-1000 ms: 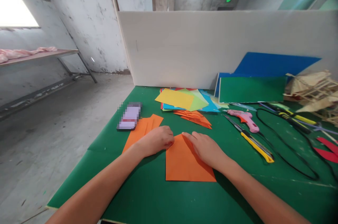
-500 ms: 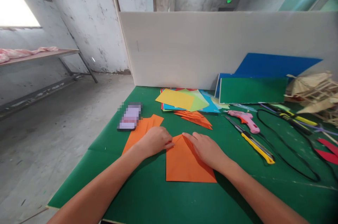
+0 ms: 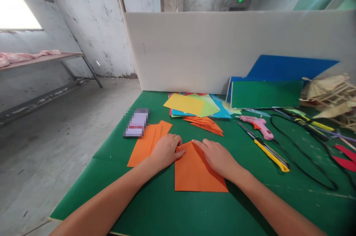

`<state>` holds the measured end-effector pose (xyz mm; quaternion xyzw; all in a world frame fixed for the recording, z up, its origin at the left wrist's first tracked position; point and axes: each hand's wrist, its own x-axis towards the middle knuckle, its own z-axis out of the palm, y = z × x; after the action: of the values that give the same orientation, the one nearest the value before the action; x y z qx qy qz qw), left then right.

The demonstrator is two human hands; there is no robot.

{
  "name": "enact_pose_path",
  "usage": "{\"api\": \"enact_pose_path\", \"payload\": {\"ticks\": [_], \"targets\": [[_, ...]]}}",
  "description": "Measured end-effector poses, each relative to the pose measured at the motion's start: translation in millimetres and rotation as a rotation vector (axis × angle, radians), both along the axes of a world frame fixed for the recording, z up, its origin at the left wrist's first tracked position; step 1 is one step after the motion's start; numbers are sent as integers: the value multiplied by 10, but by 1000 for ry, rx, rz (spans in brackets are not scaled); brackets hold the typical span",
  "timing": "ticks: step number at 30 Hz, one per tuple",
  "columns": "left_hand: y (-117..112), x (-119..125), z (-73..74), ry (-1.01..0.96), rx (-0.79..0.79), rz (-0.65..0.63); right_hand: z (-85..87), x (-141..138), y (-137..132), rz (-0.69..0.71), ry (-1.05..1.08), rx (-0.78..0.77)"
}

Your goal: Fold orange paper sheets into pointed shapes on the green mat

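Note:
A sheet of orange paper [image 3: 198, 171] lies in front of me with its top corners folded to a peak. At its upper left edge, my left hand [image 3: 167, 150] pinches the paper between thumb and curled fingers. My right hand [image 3: 218, 156] rests flat on the sloping right side, fingers stretched toward the peak, covering that edge. Partly behind my left hand are other creased orange sheets [image 3: 144, 141]. A fanned pile of folded orange papers [image 3: 204, 124] sits beyond both hands.
A phone [image 3: 137, 123] lies at the left on the green table [image 3: 155, 210]. Coloured sheets [image 3: 185, 103] are stacked at the back. To the right lie a pink glue gun [image 3: 260, 125], a yellow utility knife [image 3: 271, 154] and a black cord [image 3: 308, 171]. A white board [image 3: 194, 50] stands behind.
My left hand's fingers have shifted slightly up, and its thumb now reaches a little farther over the paper's upper left edge. My right hand and the sheet look unmoved.

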<state>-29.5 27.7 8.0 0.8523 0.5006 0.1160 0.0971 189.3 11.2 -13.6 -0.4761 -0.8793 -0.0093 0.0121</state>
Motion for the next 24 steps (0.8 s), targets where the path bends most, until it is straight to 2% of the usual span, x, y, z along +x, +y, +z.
{"api": "enact_pose_path", "payload": {"ticks": [9, 14, 24], "targets": [[-66, 86, -102, -171, 69, -207, -16, 15, -12, 14, 49, 4], [-52, 93, -97, -132, 75, -368, -35, 21, 1, 34, 52, 29], [-103, 130, -44, 65, 237, -429, -47, 51, 15, 77, -25, 129]]}}
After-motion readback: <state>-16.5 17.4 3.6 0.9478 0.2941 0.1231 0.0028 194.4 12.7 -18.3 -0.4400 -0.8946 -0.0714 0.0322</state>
